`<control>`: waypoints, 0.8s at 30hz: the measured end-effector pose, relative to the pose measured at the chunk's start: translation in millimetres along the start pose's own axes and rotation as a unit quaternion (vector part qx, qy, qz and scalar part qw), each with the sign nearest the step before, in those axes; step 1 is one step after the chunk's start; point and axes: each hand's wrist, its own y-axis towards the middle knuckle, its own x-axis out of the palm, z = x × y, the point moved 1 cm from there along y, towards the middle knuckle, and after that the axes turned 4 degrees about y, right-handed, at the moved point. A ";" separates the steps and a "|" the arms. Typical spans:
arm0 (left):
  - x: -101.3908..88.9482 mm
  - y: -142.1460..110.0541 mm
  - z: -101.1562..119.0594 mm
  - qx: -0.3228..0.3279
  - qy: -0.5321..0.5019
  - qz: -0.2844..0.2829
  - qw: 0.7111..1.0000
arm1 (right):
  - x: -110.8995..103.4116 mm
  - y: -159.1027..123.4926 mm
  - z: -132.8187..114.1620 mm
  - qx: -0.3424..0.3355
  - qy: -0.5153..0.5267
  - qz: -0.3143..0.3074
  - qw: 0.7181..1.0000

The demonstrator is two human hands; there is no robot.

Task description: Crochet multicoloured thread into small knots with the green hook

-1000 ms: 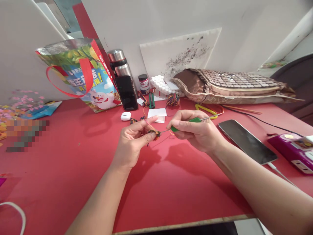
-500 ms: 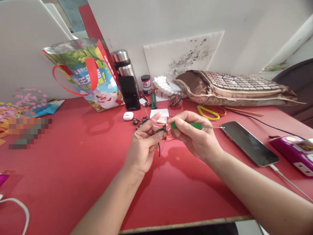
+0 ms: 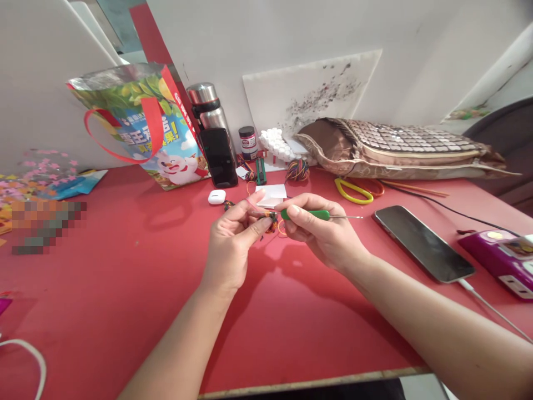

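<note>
My left hand (image 3: 232, 239) pinches a small piece of multicoloured crochet work (image 3: 272, 223) between thumb and fingers. A strand of the yarn runs up by my raised left index finger. My right hand (image 3: 318, 228) is closed round the green handle of a double-ended crochet hook (image 3: 310, 214). Its left end reaches to the crochet work; the bare metal right end sticks out past my hand. Fingers partly hide where the hook meets the yarn. A multicoloured yarn ball (image 3: 297, 170) lies behind my hands.
On the red table (image 3: 137, 300) lie a white earbud case (image 3: 217, 197), yellow-handled scissors (image 3: 353, 191), a charging phone (image 3: 423, 243) and a purple power strip (image 3: 499, 261). Behind stand a shopping bag (image 3: 175, 139), a steel flask (image 3: 212, 111), an upright black phone (image 3: 222, 158) and a sequinned cushion (image 3: 410, 147).
Both hands have shifted slightly left. The hook has moved left with my right hand, its left end now at the crochet work, and its right end is farther from the charging phone.
</note>
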 end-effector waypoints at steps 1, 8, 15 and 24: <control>-0.3 0.6 0.4 0.005 0.005 -0.001 1.000 | 0.3 0.5 -0.1 0.001 0.002 -0.003 1.000; -4.4 2.1 2.2 0.015 0.027 0.003 1.000 | -5.8 4.6 -6.0 0.048 0.016 -0.057 0.997; 2.8 -2.9 2.0 -0.007 -0.013 -0.017 1.000 | -6.5 -2.5 -9.3 -0.026 -0.032 -0.104 0.994; 8.7 -6.7 -1.8 -0.001 -0.041 0.011 0.999 | -0.1 -5.2 2.8 -0.043 -0.036 -0.003 0.998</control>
